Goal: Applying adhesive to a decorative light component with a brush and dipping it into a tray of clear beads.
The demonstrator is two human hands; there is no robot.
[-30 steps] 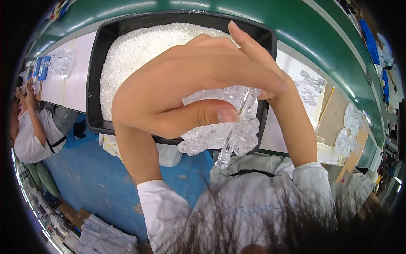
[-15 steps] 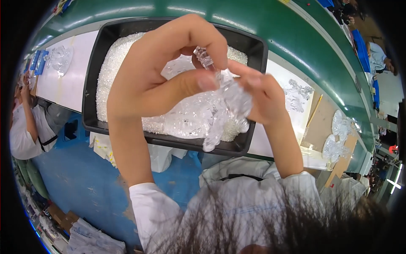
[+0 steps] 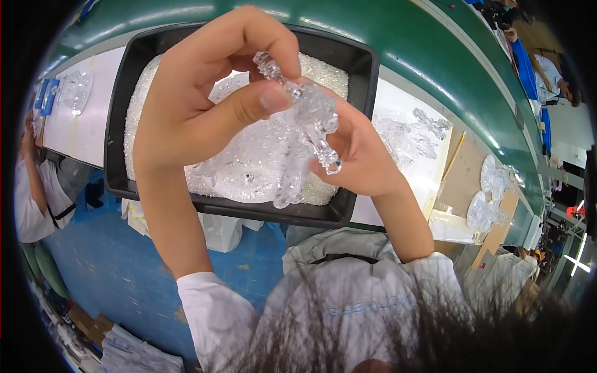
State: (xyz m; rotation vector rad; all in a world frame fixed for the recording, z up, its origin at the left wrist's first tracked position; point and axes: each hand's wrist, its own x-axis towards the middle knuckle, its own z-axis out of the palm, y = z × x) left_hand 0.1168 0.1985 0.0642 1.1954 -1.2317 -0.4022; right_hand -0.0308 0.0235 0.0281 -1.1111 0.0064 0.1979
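Between the thumb and bent forefinger of my left hand [image 3: 180,118], one end of a clear, knobbly plastic-looking piece [image 3: 316,112] is pinched. The fingers of my right hand [image 3: 364,155] are behind and beside its other end, closed around it. Its exact kind I cannot make out. Both hands are raised over a black tray [image 3: 115,137] with glittering clear granules [image 3: 323,68]. A clear, elongated part [image 3: 289,183] shows below the held piece, near the tray's front wall; whether it joins the piece I cannot tell.
Several clear pieces [image 3: 429,124] lie on the white surface right of the tray. Clear round pieces [image 3: 482,211] are farther right, past a yellow stick [image 3: 453,165]. At the left are blue objects [image 3: 46,96], a clear round piece [image 3: 76,90] and another person's arm [image 3: 34,168].
The whole scene has shifted a little left in view. The clear piece has turned between my hands, and my right hand's palm and thumb now show more openly below it.
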